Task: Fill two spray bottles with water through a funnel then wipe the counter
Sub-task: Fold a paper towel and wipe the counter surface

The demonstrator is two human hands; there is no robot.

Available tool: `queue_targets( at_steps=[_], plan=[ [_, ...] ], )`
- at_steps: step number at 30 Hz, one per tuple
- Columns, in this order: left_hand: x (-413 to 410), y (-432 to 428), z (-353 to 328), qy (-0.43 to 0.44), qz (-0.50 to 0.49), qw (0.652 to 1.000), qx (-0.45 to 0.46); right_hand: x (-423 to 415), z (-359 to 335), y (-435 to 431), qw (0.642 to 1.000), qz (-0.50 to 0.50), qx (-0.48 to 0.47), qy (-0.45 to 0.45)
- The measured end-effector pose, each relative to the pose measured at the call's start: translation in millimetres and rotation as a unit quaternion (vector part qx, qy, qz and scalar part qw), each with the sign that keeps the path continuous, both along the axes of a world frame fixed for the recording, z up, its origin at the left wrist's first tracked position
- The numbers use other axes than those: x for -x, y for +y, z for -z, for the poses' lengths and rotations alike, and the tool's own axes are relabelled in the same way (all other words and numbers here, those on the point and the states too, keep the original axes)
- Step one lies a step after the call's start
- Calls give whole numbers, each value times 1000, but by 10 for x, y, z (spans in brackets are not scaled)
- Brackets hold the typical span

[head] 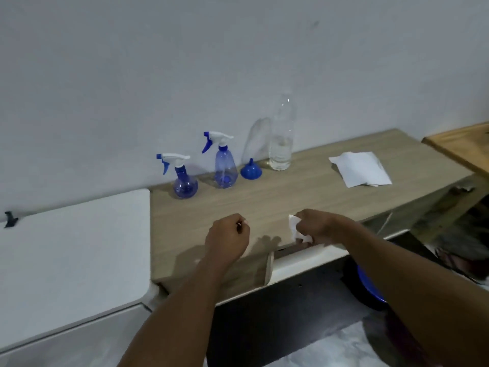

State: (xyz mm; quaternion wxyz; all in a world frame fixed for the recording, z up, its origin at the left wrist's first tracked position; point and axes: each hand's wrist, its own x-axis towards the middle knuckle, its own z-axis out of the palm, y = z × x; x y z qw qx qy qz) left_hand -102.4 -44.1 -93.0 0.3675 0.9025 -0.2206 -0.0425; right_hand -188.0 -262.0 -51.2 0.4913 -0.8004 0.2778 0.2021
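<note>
Two blue spray bottles with white trigger heads stand near the wall on the wooden counter: a short round one and a taller cone-shaped one to its right. A blue funnel sits upside down beside them. Right of it stands a tall clear water bottle, holding a little water. My right hand grips a crumpled white tissue near the counter's front edge. My left hand hovers curled over the counter, holding nothing that I can see.
A folded white paper towel lies on the counter's right part. A white surface adjoins the counter on the left. A second wooden top sits at far right. Below, a blue basin rests on the dark floor.
</note>
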Motion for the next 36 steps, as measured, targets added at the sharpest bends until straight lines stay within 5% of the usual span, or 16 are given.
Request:
queue_targets(
  at_steps=[14, 25, 36],
  plan=[
    [999, -2667, -490, -24, 212, 975, -61, 1529, -248, -2363, 960, 126, 249, -36],
    [2110, -4708, -347, -11, 324, 938, -120, 2984, -176, -4144, 958, 276, 73, -33],
    [2877, -5792, 384, 52, 449, 865, -220, 4095, 816, -4843, 930, 322, 156, 81]
  ],
)
